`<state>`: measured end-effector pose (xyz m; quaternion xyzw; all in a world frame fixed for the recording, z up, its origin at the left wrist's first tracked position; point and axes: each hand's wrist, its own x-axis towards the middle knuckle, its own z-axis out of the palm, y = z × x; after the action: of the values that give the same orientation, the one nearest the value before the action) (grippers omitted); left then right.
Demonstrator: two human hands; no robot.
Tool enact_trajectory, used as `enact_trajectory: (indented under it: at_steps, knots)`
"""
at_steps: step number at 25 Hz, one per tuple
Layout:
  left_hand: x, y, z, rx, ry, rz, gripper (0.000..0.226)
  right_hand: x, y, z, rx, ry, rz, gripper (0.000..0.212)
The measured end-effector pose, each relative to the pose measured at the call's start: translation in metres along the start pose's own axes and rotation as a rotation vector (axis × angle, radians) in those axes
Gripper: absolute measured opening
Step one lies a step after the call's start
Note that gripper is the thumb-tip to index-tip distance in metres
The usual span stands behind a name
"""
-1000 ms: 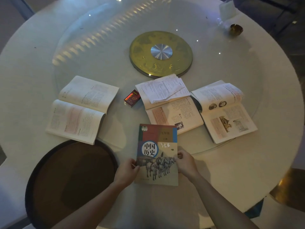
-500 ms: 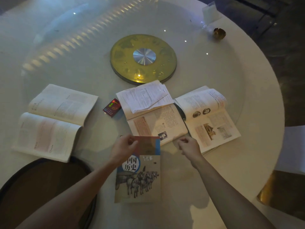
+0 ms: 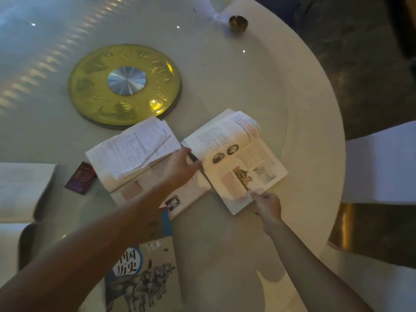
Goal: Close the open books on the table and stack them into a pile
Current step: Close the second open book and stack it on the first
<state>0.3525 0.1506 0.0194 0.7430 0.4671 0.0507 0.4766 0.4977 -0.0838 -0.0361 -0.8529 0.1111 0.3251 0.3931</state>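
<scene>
1. You face a round white table [image 3: 236,70] with a gold turntable disc [image 3: 94,86] at its centre.
2. A closed history book [image 3: 153,275] (horses on its cover) lies nearest you.
3. Two open books lie side by side beyond it: the middle book [image 3: 135,147] with loose pages, and the right book [image 3: 236,158].
4. Your left hand [image 3: 177,167] lies fingers spread where they meet.
5. Your right hand [image 3: 267,206] pinches the right book's near edge.
6. A small ashtray [image 3: 238,23] sits far off; its contents are unclear.

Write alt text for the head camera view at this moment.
Both hands reach for an open illustrated book on a round white table: left hand at its spine, right hand at its near edge. A closed history book lies nearer; another open book sits alongside.
</scene>
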Motion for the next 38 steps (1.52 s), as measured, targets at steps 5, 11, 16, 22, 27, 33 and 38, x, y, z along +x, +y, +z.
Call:
enact_trajectory:
  at_steps: [5, 11, 16, 22, 27, 33, 38]
  knots:
    - [0.048, 0.003, 0.029, -0.437, 0.091, -0.474, 0.056, 0.023, -0.003, -0.006, 0.234, -0.045, 0.12, 0.008]
    - [0.051, 0.007, 0.044, -0.737, 0.108, -0.549, 0.037, 0.029, 0.001, 0.002, 0.239, 0.007, 0.129, 0.015]
    - [0.03, 0.01, 0.038, -0.818, -0.009, -0.498, 0.03, 0.018, 0.0, 0.001, 0.367, 0.014, 0.15, 0.024]
    - [-0.004, 0.018, 0.038, -0.877, -0.087, -0.389, 0.022, 0.005, -0.015, -0.019, 0.492, 0.062, 0.095, 0.025]
    - [-0.034, 0.023, 0.028, -0.726, -0.068, -0.269, 0.032, -0.017, -0.024, -0.047, 0.486, -0.005, -0.023, 0.031]
    - [-0.074, 0.028, 0.03, -0.301, -0.093, 0.063, 0.035, -0.053, -0.042, -0.057, 0.592, -0.195, -0.09, 0.032]
    - [-0.108, 0.012, 0.056, 0.11, -0.218, 0.279, 0.043, -0.074, -0.05, -0.044, 0.57, -0.255, -0.114, 0.019]
